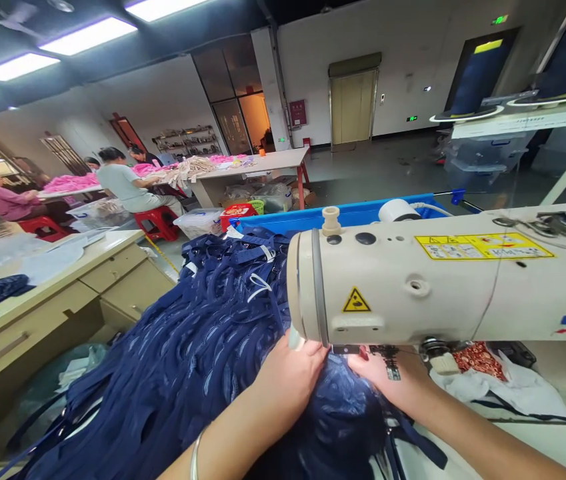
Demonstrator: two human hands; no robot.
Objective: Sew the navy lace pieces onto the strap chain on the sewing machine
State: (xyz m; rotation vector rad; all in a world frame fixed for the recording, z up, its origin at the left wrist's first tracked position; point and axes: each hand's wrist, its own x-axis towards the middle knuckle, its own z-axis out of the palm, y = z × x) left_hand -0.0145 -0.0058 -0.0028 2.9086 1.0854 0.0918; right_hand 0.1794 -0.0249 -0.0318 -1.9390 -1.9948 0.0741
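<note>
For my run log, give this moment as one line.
Left hand: on navy fabric | right hand: at same fabric | sewing machine: head over fabric | grips: partly hidden | navy garments: piled left

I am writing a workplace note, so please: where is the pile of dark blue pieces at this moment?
In the head view, the pile lies left of centre, between the beige desk and the sewing machine, beside the left hand.

L grip [293, 370] fwd, back up | R grip [391, 375] fwd, part. hid.
</note>
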